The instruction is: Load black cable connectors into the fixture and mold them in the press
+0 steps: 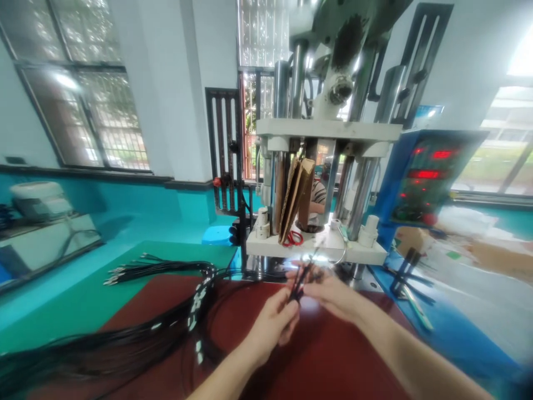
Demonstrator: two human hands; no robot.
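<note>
Near the front of a white press machine (322, 247), my left hand (272, 319) is closed around a few thin black cables (300, 284). My right hand (335, 294) meets them from the other side, its fingers curled against the same cables and slightly blurred. The cable ends point up toward the press, too smeared to make out. To the left lies a large bundle of black cables (137, 328) with white tags along it and metallic tips at its far end. Both hands are above a dark red mat (333, 355).
Red-handled scissors (294, 239) and upright cardboard pieces (296, 197) rest on the press base. A blue control box (433, 178) with red digits stands at right. Beyond the mat's right side is a blue surface (462, 333) with black items. Green matting (166, 253) lies left.
</note>
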